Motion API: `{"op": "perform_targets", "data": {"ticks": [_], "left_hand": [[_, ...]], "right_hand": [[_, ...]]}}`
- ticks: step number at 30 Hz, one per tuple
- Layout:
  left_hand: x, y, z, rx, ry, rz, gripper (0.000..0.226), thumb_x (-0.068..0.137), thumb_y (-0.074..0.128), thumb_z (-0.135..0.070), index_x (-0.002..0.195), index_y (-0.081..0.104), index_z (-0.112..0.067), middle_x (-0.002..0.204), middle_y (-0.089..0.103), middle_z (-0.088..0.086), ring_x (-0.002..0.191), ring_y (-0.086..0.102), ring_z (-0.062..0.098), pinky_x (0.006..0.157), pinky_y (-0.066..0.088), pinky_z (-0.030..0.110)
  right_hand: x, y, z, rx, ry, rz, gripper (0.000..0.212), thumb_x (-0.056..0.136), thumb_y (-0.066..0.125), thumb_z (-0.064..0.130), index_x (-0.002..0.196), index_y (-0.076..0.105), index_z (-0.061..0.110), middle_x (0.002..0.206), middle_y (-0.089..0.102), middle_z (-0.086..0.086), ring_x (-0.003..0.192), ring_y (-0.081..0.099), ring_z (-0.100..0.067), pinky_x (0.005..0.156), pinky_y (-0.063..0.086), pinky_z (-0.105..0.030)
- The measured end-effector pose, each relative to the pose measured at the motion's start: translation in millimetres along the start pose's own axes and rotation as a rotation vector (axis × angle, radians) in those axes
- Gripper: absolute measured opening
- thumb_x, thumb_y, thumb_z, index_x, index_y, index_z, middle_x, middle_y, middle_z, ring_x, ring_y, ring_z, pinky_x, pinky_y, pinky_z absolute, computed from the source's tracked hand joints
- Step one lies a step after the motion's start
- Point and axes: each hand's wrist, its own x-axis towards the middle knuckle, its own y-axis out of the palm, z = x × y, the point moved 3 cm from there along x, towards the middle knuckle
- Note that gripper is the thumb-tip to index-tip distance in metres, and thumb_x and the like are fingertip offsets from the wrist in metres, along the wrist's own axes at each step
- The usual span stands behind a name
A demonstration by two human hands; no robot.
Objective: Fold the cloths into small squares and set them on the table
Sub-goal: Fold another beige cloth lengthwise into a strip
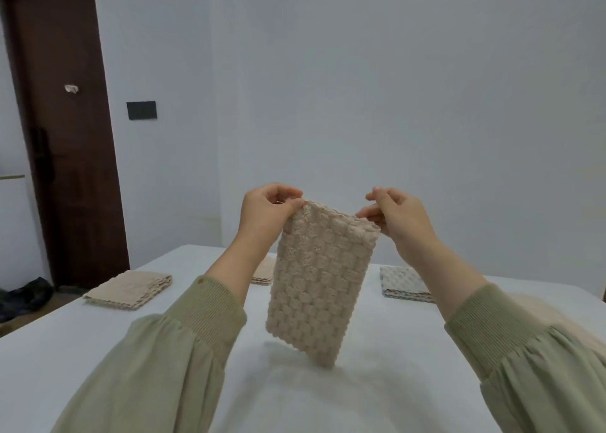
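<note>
a: where is the cloth (314,278) held?
b: it is hung in the middle of the frame, over the table (98,350); whether its lower edge touches cannot be told. one top corner is pinched between thumb and curled fingers of the left hand (265,216), the other likewise by the right hand (400,216).
a: how is it judged to handle?
b: light, soft and limp, with a thick bobbled weave, so little slip is expected. it seems already doubled into a long strip. it is best taken at corners or edges, so that the layers are kept aligned.
a: can any writing be read?
b: none; no label or brand is seen on it, nor on the left pile (129,288), mid pile (264,273) or right pile (403,283) further back.
</note>
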Motion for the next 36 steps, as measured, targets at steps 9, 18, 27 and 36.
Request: {"op": "perform_targets", "data": {"ticks": [9, 18, 27, 36], "left_hand": [[-8, 7, -12, 0.138, 0.105, 0.058, 0.017, 0.079, 0.073, -0.009, 0.073, 0.070, -0.025, 0.065, 0.058, -0.008, 0.058, 0.050, 0.002, 0.059, 0.045, 0.013], [-2, -10, -7, 0.008, 0.035, 0.099, 0.018, 0.081, 0.072, -0.012, 0.093, 0.069, -0.025, 0.086, 0.063, 0.005, 0.075, 0.058, 0.011, 0.068, 0.047, 0.022], [-17, 2, 30, -0.250, -0.325, 0.516, 0.050, 0.071, 0.072, -0.021, 0.117, 0.061, -0.008, 0.108, 0.068, 0.008, 0.100, 0.065, 0.021, 0.090, 0.051, 0.036], [-16, 10, 18, -0.224, -0.298, 0.451, 0.015, 0.089, 0.062, -0.020, 0.087, 0.062, -0.005, 0.062, 0.059, -0.001, 0.052, 0.054, 0.010, 0.046, 0.045, 0.018]], "right_hand": [[-17, 15, -17, -0.322, 0.120, 0.381, 0.063, 0.069, 0.060, 0.069, 0.108, 0.067, 0.020, 0.110, 0.068, -0.002, 0.103, 0.064, -0.020, 0.093, 0.050, -0.042], [-11, 8, -15, -0.143, 0.069, 0.252, 0.008, 0.081, 0.068, 0.001, 0.089, 0.067, 0.002, 0.089, 0.068, -0.013, 0.089, 0.066, -0.026, 0.084, 0.054, -0.038], [-14, 5, -4, 0.017, 0.025, 0.271, 0.015, 0.082, 0.063, -0.004, 0.079, 0.069, 0.009, 0.070, 0.072, -0.002, 0.068, 0.069, -0.014, 0.059, 0.054, -0.022], [-10, -15, -4, 0.152, 0.257, 0.293, 0.010, 0.084, 0.063, 0.011, 0.082, 0.065, 0.001, 0.070, 0.070, -0.008, 0.063, 0.067, -0.017, 0.057, 0.056, -0.024]]}}
